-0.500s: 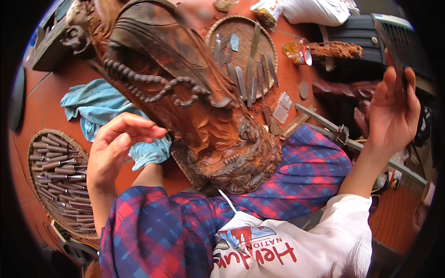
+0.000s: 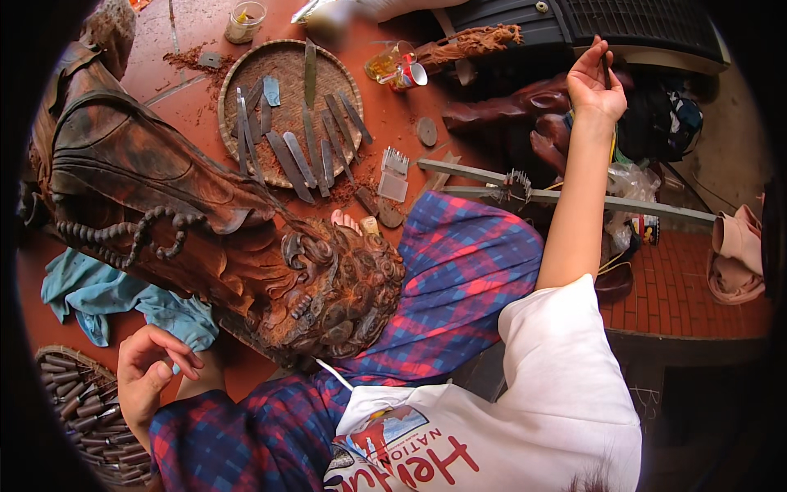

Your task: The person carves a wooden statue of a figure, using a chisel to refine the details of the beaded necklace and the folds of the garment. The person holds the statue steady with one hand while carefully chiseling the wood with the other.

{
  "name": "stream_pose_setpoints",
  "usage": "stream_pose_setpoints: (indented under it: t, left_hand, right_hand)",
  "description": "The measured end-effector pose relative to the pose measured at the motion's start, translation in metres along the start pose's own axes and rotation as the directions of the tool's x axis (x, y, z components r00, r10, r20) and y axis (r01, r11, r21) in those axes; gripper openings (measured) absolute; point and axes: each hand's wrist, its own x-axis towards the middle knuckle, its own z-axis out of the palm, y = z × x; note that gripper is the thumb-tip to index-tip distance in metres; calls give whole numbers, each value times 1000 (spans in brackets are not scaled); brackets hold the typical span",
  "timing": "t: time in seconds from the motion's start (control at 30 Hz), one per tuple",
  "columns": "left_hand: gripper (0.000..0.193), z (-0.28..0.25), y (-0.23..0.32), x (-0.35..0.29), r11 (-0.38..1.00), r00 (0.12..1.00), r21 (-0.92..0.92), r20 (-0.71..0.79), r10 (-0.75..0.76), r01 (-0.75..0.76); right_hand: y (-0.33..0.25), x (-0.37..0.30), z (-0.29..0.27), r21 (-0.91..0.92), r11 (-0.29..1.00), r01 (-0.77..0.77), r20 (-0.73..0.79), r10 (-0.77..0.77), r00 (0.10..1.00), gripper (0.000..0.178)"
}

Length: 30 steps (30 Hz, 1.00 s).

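Observation:
A dark brown carved wooden statue (image 2: 164,189) lies tilted across the left and middle, its ornate base (image 2: 344,287) against my lap. A string of carved beads (image 2: 131,238) runs along its side. My right hand (image 2: 596,86) is raised at the upper right, closed around a thin dark strip-like tool (image 2: 607,67) seen nearly edge-on. Lower left, my left hand (image 2: 152,373) hovers by a light blue cloth (image 2: 123,295), fingers loosely bent and apart from the thumb, with nothing visible in it.
A round woven tray (image 2: 234,90) holds several flat metal strips. Wood-handled tools fill another basket (image 2: 90,418) at lower left. Beyond are a glass jar (image 2: 245,22), cups (image 2: 407,75), and a reddish carved wood piece (image 2: 516,107). A metal bar (image 2: 631,205) crosses at right.
My view has swung to the right, so the statue and tray sit further left. My right hand is now higher in view, still holding the dark strip. My left hand appears lower.

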Motion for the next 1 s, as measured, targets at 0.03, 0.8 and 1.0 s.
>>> stream_pose_setpoints:
  t: [0.03, 0.8, 1.0]
  left_hand:
    - [48, -2, 3, -3, 1000, 1000, 1, 0, -13, 13]
    - [45, 25, 47, 49, 948, 983, -260, -21, 182, -181]
    - [46, 29, 64, 51, 892, 990, -429, -66, 124, -140]
  right_hand:
    - [8, -2, 4, -16, 999, -40, 24, 40, 999, 30]
    - [322, -263, 104, -476, 356, 804, 853, 410, 323, 32]
    - [341, -260, 97, -406, 353, 843, 895, 339, 289, 32]
